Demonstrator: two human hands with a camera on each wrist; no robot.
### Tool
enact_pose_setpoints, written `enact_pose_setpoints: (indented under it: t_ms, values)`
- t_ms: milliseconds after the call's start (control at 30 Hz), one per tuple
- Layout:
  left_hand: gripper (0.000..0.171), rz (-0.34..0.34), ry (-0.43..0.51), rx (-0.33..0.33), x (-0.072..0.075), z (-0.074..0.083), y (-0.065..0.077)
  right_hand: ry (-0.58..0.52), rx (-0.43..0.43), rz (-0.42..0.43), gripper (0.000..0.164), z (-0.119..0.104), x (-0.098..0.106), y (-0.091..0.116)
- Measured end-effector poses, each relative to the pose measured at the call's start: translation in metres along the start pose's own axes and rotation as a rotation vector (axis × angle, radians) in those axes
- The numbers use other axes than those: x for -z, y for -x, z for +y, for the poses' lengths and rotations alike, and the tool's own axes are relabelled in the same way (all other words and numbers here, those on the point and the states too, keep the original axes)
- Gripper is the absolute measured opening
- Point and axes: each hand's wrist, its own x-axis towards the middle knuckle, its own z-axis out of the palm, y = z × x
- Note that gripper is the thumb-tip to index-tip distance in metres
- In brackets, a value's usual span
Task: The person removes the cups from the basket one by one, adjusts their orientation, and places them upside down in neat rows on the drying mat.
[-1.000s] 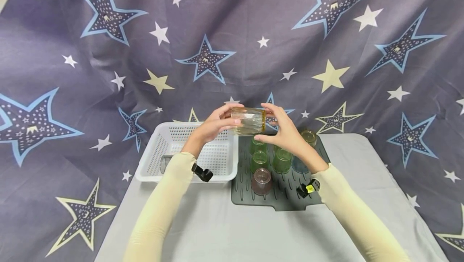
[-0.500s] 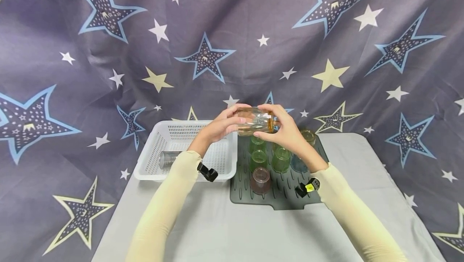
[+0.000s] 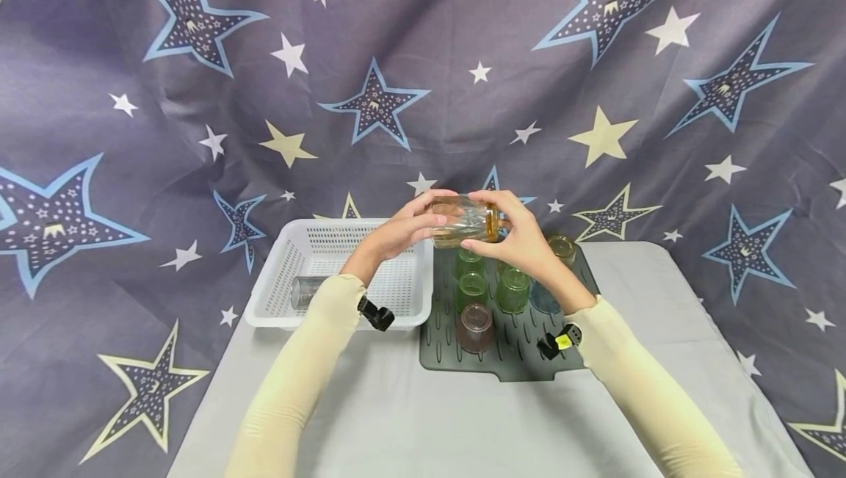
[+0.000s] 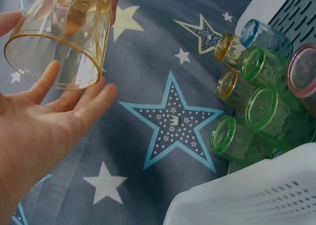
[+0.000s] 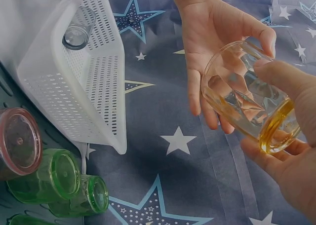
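Note:
An amber-tinted drinking glass (image 3: 465,222) lies sideways in the air between my two hands, above the drying mat. My left hand (image 3: 396,234) holds it near the open rim, thumb on the near side and fingers beyond. At the thick amber base, my right hand (image 3: 520,234) grips it between thumb and fingers. The left wrist view shows the rim of the glass (image 4: 54,57) facing my left palm. In the right wrist view the base of the glass (image 5: 277,126) sits within my right fingers.
A white perforated basket (image 3: 423,316) stands at left with a clear grey glass (image 3: 307,291) lying in it. On the dark drying mat (image 3: 463,364), several glasses stand upside down: green (image 3: 513,291), pink (image 3: 476,328), blue (image 3: 545,300) and amber (image 3: 562,249). A star-patterned curtain hangs behind.
Both hands have stayed on the glass. Over the first half second, the left hand and the glass shifted slightly right, bringing the base deeper into the right hand; since then little has moved.

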Motion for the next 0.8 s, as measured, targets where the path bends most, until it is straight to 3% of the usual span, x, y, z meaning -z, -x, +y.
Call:
enact_pose_setpoints:
  t_ms: [167,500,800]
  values:
    - [0.059,-0.016,-0.034,-0.02,0.011,-0.001,0.006,0.022,-0.006,0.009,0.071,0.001,0.001,0.001]
    - [0.062,0.064,-0.1,-0.001,0.047,0.008,0.032,0.029,-0.056,0.02,0.07,0.005,0.009,0.006]
    - [0.054,0.135,-0.191,0.115,0.088,0.0,0.065,0.04,-0.085,0.005,0.071,0.012,0.015,0.012]
